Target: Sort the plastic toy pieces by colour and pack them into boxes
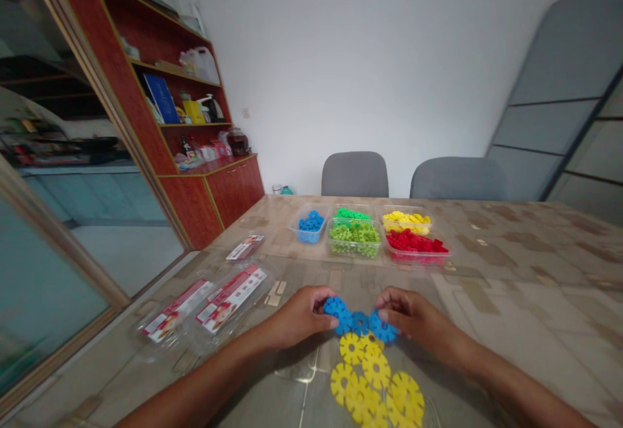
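Observation:
Notched plastic discs are joined into one flat piece above the table, blue ones along the far edge and yellow ones nearer me. My left hand (314,311) pinches the blue discs (335,311) at the left end. At the right end, my right hand (402,311) grips another blue disc (382,329) between thumb and fingers. A blue disc (360,322) bridges the two ends. Below hang several linked yellow discs (376,368), spreading wider toward the bottom of the view, where some are cut off.
Beyond my hands stand clear tubs of blue pieces (311,221), green pieces (353,214), light green pieces (354,236), yellow pieces (407,221) and red pieces (416,242). Clear lids with printed labels (232,298) lie at the left. Two grey chairs (355,175) stand behind the table (511,285).

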A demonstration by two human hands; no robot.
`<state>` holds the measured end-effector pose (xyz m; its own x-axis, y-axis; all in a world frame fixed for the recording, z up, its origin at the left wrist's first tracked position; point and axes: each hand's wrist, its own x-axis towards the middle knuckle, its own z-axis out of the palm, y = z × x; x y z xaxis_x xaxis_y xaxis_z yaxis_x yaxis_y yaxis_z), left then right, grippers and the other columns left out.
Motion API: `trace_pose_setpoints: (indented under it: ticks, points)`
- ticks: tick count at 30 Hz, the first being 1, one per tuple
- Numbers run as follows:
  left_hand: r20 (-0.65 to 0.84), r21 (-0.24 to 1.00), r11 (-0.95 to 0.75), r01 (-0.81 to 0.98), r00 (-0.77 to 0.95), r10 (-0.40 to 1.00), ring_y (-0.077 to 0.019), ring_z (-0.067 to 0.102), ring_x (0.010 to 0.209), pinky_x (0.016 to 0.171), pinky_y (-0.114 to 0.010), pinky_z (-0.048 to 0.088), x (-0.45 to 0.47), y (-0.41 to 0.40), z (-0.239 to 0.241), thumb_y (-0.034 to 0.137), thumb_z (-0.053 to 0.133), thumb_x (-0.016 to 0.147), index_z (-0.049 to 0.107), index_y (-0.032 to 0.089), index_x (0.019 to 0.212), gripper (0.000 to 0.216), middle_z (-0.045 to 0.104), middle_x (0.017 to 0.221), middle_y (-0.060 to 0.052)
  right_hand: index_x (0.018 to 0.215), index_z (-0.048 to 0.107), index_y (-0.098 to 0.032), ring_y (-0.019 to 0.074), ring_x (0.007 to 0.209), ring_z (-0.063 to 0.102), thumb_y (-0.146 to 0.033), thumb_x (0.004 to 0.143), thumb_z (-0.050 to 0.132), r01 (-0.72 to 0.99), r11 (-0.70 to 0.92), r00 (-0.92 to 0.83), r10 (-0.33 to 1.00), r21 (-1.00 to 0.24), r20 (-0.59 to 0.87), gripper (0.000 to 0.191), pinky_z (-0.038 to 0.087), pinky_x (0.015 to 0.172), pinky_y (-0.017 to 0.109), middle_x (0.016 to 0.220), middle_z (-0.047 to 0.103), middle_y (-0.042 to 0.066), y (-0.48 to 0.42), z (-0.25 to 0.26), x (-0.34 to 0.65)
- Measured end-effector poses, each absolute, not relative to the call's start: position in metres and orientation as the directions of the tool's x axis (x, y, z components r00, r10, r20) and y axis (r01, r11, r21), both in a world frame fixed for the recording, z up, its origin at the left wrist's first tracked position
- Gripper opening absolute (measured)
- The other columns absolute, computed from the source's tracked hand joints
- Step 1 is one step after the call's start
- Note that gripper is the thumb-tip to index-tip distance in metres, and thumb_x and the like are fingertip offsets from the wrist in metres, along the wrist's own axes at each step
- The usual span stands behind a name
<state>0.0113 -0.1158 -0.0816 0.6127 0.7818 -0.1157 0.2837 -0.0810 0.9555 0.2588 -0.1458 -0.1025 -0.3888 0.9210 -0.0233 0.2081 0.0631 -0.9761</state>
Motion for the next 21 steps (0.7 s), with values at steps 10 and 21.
trace_pose_setpoints:
  ticks: [10,21]
  points:
    - [-0.136,0.92,-0.132,0.369,0.617,0.775,-0.0125,0.047,0.067,0.059,-0.022,0.035,0.009,-0.117,-0.098,0.016,0.064,0.067,0.061,0.015,0.086,0.02,0.056,0.074,0.003,0.077,0.061,-0.015,0.0166,0.069,0.049,-0.015,0.062,0.066,0.557,0.162,-0.342,0.938,-0.815,-0.047,0.016,0.032,0.059,0.026,0.073,0.057,0.001,-0.132,-0.096,0.236]
    - [-0.148,0.902,-0.152,0.404,0.62,0.771,-0.0125,0.047,0.066,0.059,-0.023,0.035,0.01,-0.12,-0.095,0.017,0.065,0.067,0.059,0.015,0.086,0.019,0.054,0.072,0.004,0.084,0.062,-0.015,0.0182,0.075,0.051,-0.018,0.063,0.067,0.648,0.186,-0.347,0.935,-0.739,-0.069,0.021,0.034,0.064,0.027,0.079,0.059,0.002,-0.139,-0.091,0.237]
